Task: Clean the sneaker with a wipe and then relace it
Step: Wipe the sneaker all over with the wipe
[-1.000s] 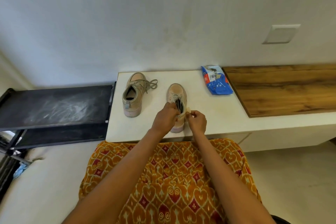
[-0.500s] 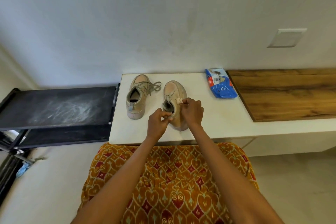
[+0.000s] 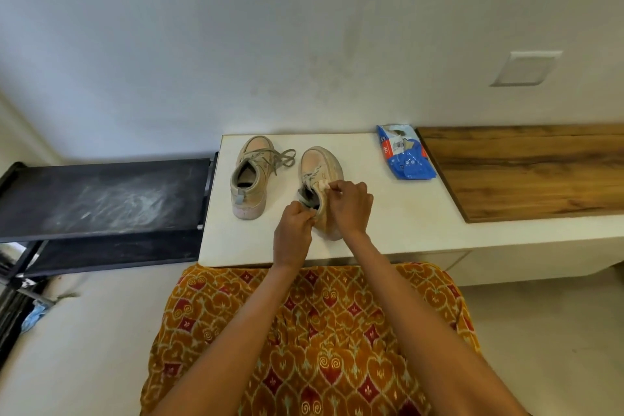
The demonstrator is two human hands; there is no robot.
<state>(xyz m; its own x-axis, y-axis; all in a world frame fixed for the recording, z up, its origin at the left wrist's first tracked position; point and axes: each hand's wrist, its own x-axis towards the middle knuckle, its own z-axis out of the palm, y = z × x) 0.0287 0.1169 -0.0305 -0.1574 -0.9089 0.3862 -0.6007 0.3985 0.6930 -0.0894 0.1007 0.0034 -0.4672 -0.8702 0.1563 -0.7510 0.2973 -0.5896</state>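
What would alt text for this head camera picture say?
Two hands work on a tan sneaker on a white counter: the right hand pinches a small white wipe at its laces, the left hand grips its heel. A second laced sneaker and a blue wipes packet lie alongside.

Blue wipes packet (image 3: 405,154) at the counter's back, red panel with a small white mark and a pale label (print too small to read); no other lettering legible anywhere

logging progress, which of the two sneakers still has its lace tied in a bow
The left sneaker, standing alone beside the black rack, with its bow trailing off the tongue. The right sneaker, tilted between both hands, shows only loose lacing.
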